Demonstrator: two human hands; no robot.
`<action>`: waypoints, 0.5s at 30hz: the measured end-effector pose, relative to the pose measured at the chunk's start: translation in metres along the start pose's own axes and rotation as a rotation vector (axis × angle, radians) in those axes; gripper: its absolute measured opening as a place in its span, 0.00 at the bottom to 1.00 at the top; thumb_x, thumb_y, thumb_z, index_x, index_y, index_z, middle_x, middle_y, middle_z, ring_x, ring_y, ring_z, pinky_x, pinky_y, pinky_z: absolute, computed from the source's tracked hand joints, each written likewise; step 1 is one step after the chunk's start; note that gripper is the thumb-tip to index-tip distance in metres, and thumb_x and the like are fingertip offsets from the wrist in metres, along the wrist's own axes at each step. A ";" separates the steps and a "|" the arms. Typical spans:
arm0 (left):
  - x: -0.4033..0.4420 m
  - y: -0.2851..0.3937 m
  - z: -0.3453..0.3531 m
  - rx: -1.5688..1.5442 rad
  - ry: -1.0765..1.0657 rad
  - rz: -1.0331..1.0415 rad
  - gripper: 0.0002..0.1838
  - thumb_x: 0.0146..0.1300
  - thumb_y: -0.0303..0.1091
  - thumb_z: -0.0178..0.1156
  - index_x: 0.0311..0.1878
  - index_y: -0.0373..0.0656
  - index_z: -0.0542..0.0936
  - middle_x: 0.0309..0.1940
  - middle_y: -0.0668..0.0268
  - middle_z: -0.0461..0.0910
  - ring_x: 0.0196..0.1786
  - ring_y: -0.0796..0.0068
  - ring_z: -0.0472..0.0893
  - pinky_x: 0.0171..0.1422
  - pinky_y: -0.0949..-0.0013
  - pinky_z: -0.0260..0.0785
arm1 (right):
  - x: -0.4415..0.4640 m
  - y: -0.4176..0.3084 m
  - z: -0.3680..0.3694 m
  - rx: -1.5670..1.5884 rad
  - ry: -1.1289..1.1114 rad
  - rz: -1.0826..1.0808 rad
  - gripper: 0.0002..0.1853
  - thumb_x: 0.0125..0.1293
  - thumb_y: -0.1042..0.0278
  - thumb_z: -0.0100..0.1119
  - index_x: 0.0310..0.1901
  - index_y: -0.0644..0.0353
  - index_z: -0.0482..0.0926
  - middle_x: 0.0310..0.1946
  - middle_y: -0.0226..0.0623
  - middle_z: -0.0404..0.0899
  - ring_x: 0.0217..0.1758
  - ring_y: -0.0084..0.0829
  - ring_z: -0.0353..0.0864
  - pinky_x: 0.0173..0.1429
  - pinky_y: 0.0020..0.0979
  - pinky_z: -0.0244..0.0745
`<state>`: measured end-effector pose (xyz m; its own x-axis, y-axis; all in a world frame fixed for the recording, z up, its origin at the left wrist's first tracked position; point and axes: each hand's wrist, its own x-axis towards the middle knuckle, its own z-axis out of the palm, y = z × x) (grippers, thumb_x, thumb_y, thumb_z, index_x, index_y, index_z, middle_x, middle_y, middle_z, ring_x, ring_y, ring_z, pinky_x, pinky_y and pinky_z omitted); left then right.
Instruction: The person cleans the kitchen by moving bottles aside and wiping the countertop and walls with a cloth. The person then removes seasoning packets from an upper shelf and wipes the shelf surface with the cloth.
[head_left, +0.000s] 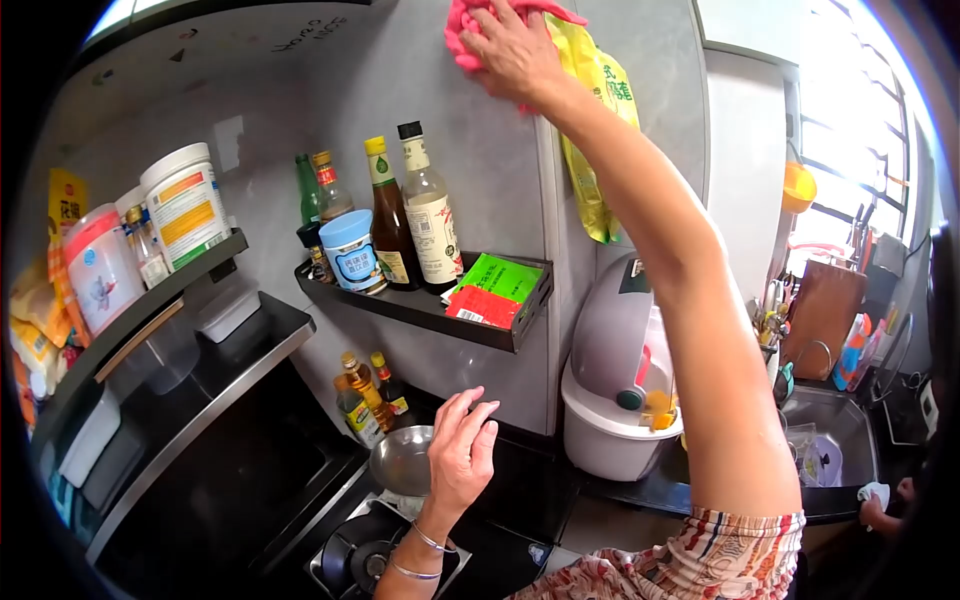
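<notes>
High on the grey tiled wall point(330, 85), my right hand point(512, 52) presses a pink cloth point(462, 35) against the surface. The cloth is bunched under my fingers. Beside that hand hangs a yellow plastic bag point(590, 190), partly hidden behind my forearm. My left hand point(463, 455), with two bangles at the wrist, is raised above the stove with nothing in it and its fingers loosely stretched. A metal pan point(403, 462) lies just behind it. Above is a black wall shelf point(420, 308) with sauce bottles point(430, 215), a blue-lidded jar point(352, 252) and green and red packets point(492, 290).
Left is another shelf point(160, 295) with tubs and packets. Several oil bottles point(365, 395) stand behind the pan, near the gas burner point(365, 555). A domed bin-like container point(612, 400) sits on the counter. Further right, another person's hand point(880, 515) holds a white cloth beside the sink point(860, 440).
</notes>
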<state>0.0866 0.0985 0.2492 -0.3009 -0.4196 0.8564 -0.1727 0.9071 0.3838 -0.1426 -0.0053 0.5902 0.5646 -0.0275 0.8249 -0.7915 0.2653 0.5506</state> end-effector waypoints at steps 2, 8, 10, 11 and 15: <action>0.005 -0.004 0.002 -0.018 0.097 -0.013 0.12 0.54 0.22 0.58 0.43 0.37 0.79 0.49 0.54 0.74 0.51 0.54 0.73 0.54 0.62 0.68 | -0.020 -0.001 0.010 -0.053 0.002 -0.083 0.20 0.50 0.55 0.62 0.44 0.53 0.75 0.50 0.36 0.69 0.61 0.41 0.61 0.52 0.45 0.65; 0.020 -0.015 -0.006 0.157 0.203 0.120 0.16 0.54 0.21 0.56 0.48 0.36 0.76 0.56 0.49 0.68 0.58 0.48 0.67 0.61 0.55 0.61 | -0.100 -0.026 -0.031 0.121 -0.246 -0.335 0.24 0.44 0.59 0.65 0.47 0.50 0.74 0.50 0.33 0.69 0.59 0.39 0.64 0.55 0.44 0.63; 0.025 -0.021 -0.007 0.285 0.168 0.152 0.21 0.55 0.23 0.56 0.54 0.38 0.72 0.62 0.49 0.61 0.65 0.46 0.59 0.67 0.52 0.52 | -0.104 -0.015 -0.030 0.183 -0.178 -0.373 0.25 0.42 0.60 0.65 0.47 0.50 0.74 0.49 0.32 0.70 0.59 0.38 0.65 0.54 0.43 0.63; 0.027 -0.024 -0.007 0.308 0.133 0.147 0.24 0.55 0.25 0.56 0.58 0.41 0.70 0.64 0.50 0.59 0.66 0.46 0.56 0.67 0.51 0.51 | -0.102 -0.012 -0.025 0.260 -0.121 -0.404 0.26 0.41 0.61 0.66 0.47 0.49 0.74 0.48 0.31 0.70 0.58 0.37 0.66 0.54 0.42 0.63; 0.037 -0.042 0.003 0.329 0.068 0.138 0.30 0.53 0.26 0.58 0.63 0.46 0.65 0.66 0.54 0.57 0.68 0.47 0.53 0.67 0.49 0.49 | -0.043 0.006 0.002 0.068 0.006 -0.229 0.21 0.49 0.60 0.62 0.47 0.49 0.74 0.52 0.33 0.70 0.62 0.40 0.63 0.50 0.43 0.65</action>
<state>0.0797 0.0448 0.2641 -0.2813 -0.2809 0.9176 -0.4306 0.8915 0.1409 -0.1719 -0.0043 0.5585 0.7323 -0.0737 0.6770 -0.6565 0.1876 0.7306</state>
